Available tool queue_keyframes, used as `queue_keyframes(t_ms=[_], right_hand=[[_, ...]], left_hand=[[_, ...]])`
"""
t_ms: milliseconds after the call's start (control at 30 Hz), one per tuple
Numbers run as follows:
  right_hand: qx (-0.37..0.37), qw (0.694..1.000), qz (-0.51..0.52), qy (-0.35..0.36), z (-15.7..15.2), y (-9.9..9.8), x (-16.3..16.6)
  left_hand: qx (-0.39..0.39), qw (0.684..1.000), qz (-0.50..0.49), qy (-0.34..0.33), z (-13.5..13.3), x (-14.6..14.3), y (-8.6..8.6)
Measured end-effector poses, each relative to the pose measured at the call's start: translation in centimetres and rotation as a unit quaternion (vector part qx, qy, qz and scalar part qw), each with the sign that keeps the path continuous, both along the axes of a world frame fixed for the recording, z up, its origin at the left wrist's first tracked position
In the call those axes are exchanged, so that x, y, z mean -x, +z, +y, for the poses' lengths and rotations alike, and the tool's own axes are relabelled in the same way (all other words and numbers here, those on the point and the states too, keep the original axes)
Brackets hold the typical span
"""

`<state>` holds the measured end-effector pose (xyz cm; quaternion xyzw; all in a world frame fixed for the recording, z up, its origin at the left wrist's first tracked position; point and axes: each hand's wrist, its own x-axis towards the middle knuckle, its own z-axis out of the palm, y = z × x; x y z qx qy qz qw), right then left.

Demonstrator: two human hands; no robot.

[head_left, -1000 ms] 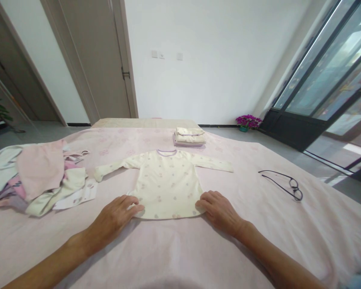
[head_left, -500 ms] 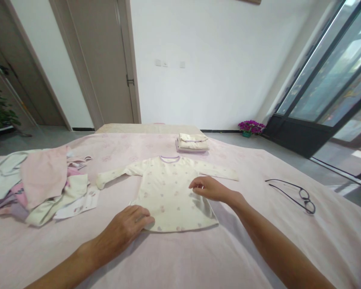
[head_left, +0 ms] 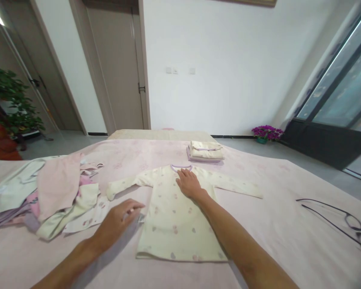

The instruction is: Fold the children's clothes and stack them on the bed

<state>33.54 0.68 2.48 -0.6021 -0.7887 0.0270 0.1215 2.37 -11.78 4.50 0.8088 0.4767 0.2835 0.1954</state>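
Note:
A cream long-sleeved child's shirt (head_left: 174, 224) with a lilac neckline and small printed motifs lies spread out, its hem towards me and both sleeves stretched sideways. My right hand (head_left: 189, 182) rests on the shirt's upper front just below the neckline, fingers extended, its forearm covering part of the right side. Beside the shirt's left edge, my left hand (head_left: 122, 216) hovers with thumb and fingers apart, holding nothing. A small white label (head_left: 141, 218) shows at the side seam near its fingertips.
A heap of pink, white and lilac clothes (head_left: 60, 184) lies at the left, with a printed card (head_left: 87, 218) beside it. Behind the shirt stands a folded stack of clothes (head_left: 206, 152). Black-framed glasses (head_left: 331, 214) lie at the right on the pink tablecloth (head_left: 273, 241).
My right hand has moved from the shirt's right side up to just under the neckline. My left hand has left the lower left corner and lifted away. The view has shifted left.

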Motion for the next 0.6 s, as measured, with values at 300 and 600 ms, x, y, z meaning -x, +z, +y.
queue_keyframes(t_ms=[300,600], right_hand=[[-0.033,0.999,-0.010,-0.011,0.5,-1.7,-0.5],[-0.039,0.999,-0.004,-0.011,0.5,-1.7,-0.5]], left_hand=[[0.046,0.942,0.222,0.249,12.1,10.0,-1.1],[0.020,0.958,0.119,0.262,15.2,12.0,0.9]])
